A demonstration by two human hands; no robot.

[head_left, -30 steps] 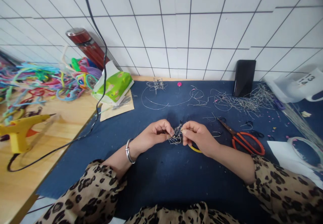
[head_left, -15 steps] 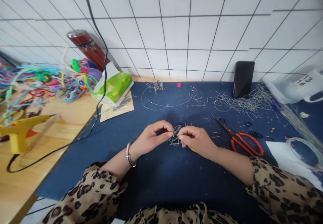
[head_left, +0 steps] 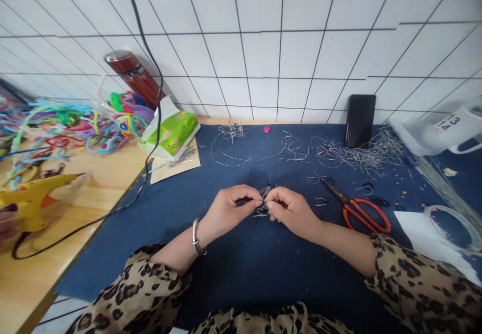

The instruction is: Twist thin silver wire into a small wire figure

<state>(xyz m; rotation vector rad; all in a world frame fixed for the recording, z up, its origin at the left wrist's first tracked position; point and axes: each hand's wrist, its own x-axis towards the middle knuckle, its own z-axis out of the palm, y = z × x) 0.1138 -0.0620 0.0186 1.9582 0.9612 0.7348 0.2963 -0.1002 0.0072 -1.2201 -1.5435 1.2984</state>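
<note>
Thumb and fingertips of my left hand [head_left: 230,207] pinch at the upper left of a small tangle of silvery and dark bent wire [head_left: 259,213]. Opposite it, my right hand [head_left: 294,211] is closed in a pinch at the tangle's right side. The fingertips almost meet, and the exact bits of wire between them are partly hidden. Right of my right hand lie a few bent wire pieces [head_left: 320,202] and orange-handled scissors [head_left: 365,213], blades toward the upper left. A small wire frame [head_left: 236,130] stands at the back of the blue mat [head_left: 241,268].
Loose wires [head_left: 367,154] lie below a black phone [head_left: 360,121]. A yellow glue gun [head_left: 32,198] is on the wooden table with its black cord [head_left: 81,228] crossing the mat; another person's hand [head_left: 6,223] is beside it. Further back are a tissue pack [head_left: 173,135] and a mug [head_left: 457,125].
My left hand has moved slightly right and down, closer to my right hand. At the left edge, another person's hand has come into view by the glue gun.
</note>
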